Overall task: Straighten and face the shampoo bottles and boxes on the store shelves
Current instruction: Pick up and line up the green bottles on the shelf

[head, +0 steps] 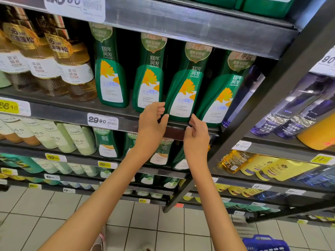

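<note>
While arms reach up, left hand (151, 122), right hand (196, 134) flanking green bottle (184, 91)

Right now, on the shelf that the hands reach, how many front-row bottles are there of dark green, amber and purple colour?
Dark green bottles: 4
Amber bottles: 3
Purple bottle: 1
Total: 8

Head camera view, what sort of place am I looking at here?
Most likely a supermarket's hair-care aisle: rows of green shampoo bottles stand on tiered dark shelves, printed price tags are clipped to the shelf edges, and a blue shopping basket sits on the tiled floor.
</note>
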